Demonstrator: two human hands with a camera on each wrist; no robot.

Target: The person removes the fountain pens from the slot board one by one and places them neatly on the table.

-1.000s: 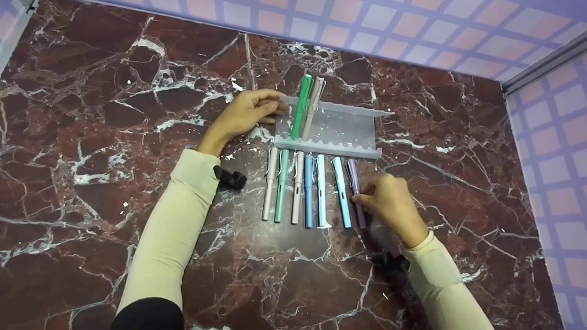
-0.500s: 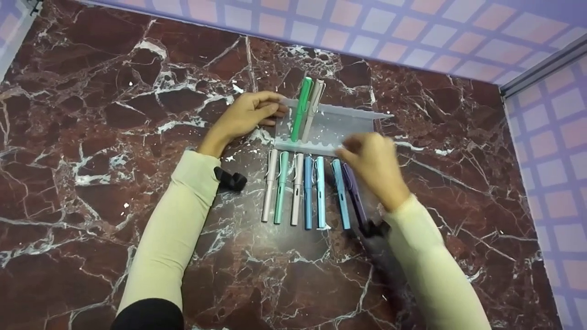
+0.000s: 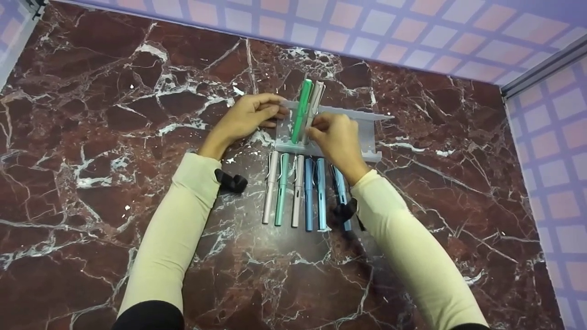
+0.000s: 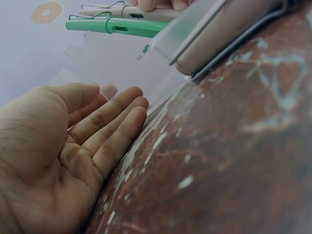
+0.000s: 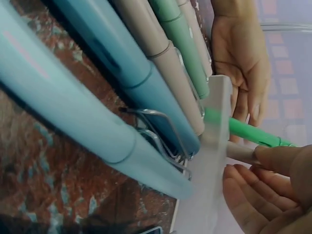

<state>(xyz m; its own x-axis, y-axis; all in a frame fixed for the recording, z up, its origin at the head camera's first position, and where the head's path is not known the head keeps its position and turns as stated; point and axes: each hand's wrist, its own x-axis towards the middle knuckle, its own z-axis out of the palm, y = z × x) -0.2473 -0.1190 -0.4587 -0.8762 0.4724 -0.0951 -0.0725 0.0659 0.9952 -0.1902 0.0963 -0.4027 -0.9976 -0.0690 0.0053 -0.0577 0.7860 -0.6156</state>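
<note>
A translucent plastic pen rack [image 3: 364, 130] with notched edges stands on the marble surface. Leaning in its left notches are a bright green pen [image 3: 300, 112] and a beige pen [image 3: 317, 95]. My left hand [image 3: 250, 117] holds the rack's left edge; in the left wrist view the thumb is on one side of the clear panel and a fingertip shows through it. My right hand [image 3: 339, 135] pinches the lower part of the beige pen between thumb and fingers, as the right wrist view also shows. The fingers partly cover the pen there.
In front of the rack lies a row of pens: a pale one [image 3: 269, 188], a teal-green pen [image 3: 282, 190], a beige-grey one [image 3: 297, 190], a blue pen [image 3: 308, 197] and light blue ones [image 3: 321, 197]. My right wrist hides most of the purple pen. A patterned wall [image 3: 321, 23] rises behind.
My right hand has left the purple pen at the row's right end and moved up and left to the beige pen in the rack. The left hand stays at the rack's edge.
</note>
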